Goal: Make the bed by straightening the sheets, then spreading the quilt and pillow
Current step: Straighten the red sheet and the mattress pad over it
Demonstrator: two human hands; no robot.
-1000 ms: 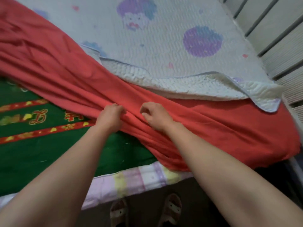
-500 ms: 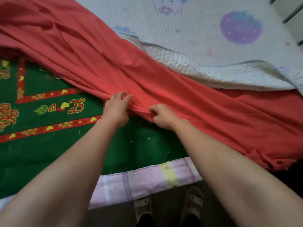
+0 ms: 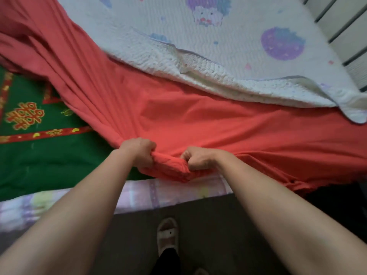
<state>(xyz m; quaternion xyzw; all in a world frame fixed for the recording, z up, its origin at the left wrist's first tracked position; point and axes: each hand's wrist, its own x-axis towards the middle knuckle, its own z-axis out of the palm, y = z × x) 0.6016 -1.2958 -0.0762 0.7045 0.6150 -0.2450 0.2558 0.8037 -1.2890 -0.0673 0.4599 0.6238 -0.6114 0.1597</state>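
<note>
In the head view, you stand at the near edge of the bed and both your arms reach forward over it. Your left hand is curled tightly around a bunched fold of the coral-red fabric sheet. Your right hand grips the same fold just beside it. The two hands are close together but they do not touch.

The bunch between them hangs over the near edge of the bed, above the pastel checked mattress cover that shows along this edge. From your hands the red sheet fans out in long creases toward the far left corner. Toward the right edge it lies flatter.

On the far half of the bed, on top of the red sheet, lies the white quilted quilt with purple and blue cartoon prints. Its near border is turned back and shows a pale underside.

At the left, a green bed cover with red and gold ornaments lies uncovered beside the red sheet. Grey metal bars stand at the far right corner. Below the near edge, one light slipper is on the dark floor.
</note>
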